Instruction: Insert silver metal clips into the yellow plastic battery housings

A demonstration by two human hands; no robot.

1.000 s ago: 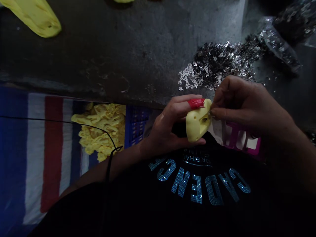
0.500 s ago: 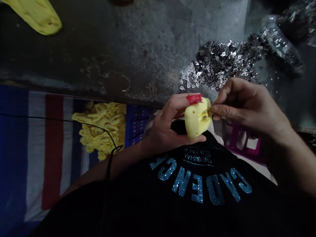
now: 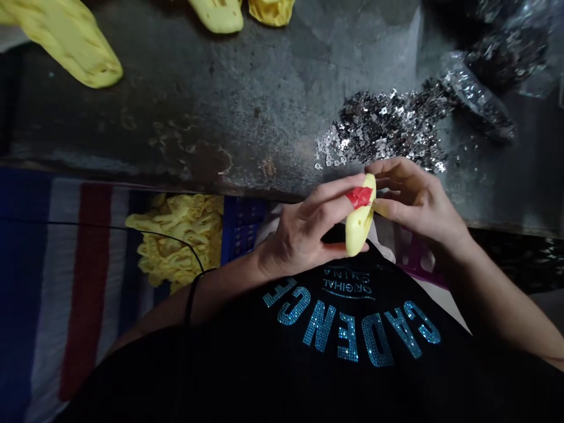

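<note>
Here, one yellow piece [image 3: 358,231] sits gripped in the left hand [image 3: 304,229], one finger wrapped in red tape [image 3: 360,197]; the right hand [image 3: 428,202], thumb and fingers slightly apart, touches its edge. Beyond the fingers lie one heap of metal clips [image 3: 392,129] and, farther, at least three yellow parts [image 3: 220,16].

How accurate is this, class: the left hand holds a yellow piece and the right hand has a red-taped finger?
Not quite: the head view shows the red tape on the left hand, which does hold the yellow piece.
</note>
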